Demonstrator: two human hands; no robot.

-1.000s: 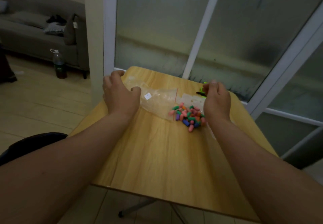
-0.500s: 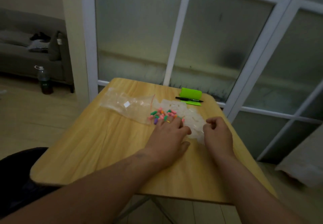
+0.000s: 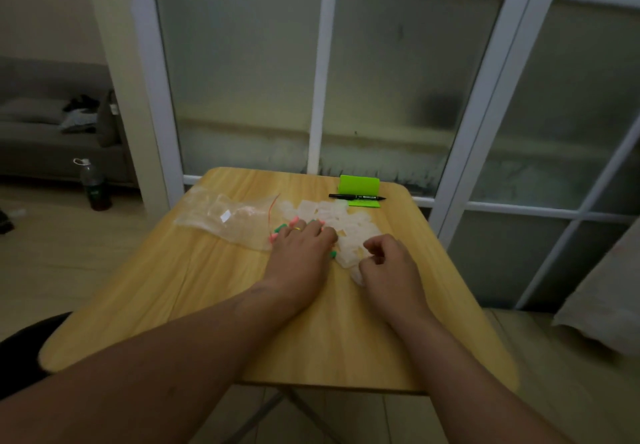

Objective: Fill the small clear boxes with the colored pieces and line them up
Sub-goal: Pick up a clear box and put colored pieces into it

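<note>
- Left hand [image 3: 300, 253] lies palm-down on the pieces [image 3: 280, 228], just right of the bag [image 3: 227, 216]. Its fingers are fairly straight and spread, clasping nothing. A few pink and green pieces peek out past the fingertips.
- Right hand [image 3: 388, 263], further right of the bag, has its fingers curled in over the boxes [image 3: 346, 222]. Cannot tell whether they pinch a box: clear plastic, dim light.
- The boxes sit in a loose heap right of the bag, touching the pieces. No filled box or row can be made out, so the task looks barely begun.
- Step in hand, as judged: gather pieces and single out one box.
- To do it well: rake a small lot clear of the bag's edge so none slide under it. Steady one box by its walls, mouth up, before dropping pieces in. Start the row on bare table [image 3: 207, 305] nearer than the bag.
</note>
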